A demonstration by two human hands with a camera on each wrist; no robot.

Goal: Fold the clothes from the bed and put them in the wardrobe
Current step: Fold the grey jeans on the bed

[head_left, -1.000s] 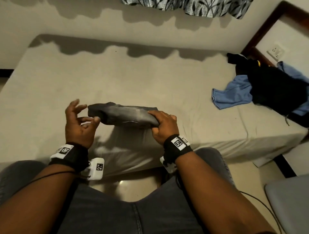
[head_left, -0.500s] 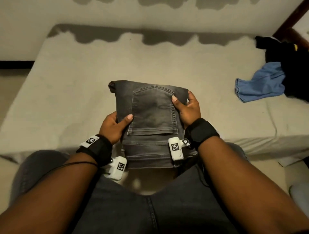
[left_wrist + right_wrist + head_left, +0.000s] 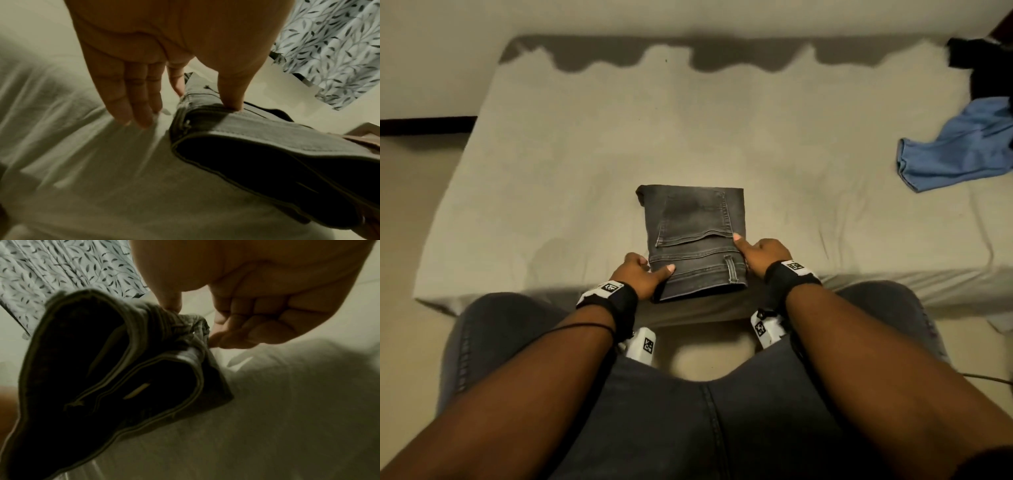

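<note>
A folded pair of grey jeans (image 3: 695,236) lies flat on the bed (image 3: 585,171) near its front edge, back pocket up. My left hand (image 3: 643,274) is at the jeans' left side by the waistband. In the left wrist view its thumb presses on top of the jeans (image 3: 267,146) while the straight fingers (image 3: 133,105) touch the sheet beside them. My right hand (image 3: 756,253) is at the right side. There the thumb lies on top and the curled fingers (image 3: 236,335) pinch the bunched edge of the jeans (image 3: 102,369).
A blue garment (image 3: 955,150) and dark clothes (image 3: 983,68) lie loose at the bed's far right. A leaf-patterned curtain (image 3: 329,56) hangs beyond the bed. My legs in dark jeans (image 3: 688,428) are just in front of the bed edge. Floor (image 3: 407,205) shows left.
The right hand alone held the jeans edge-on, then both hands held them tilted up. Now they lie flat on the bed, with both hands lower at the waistband end.
</note>
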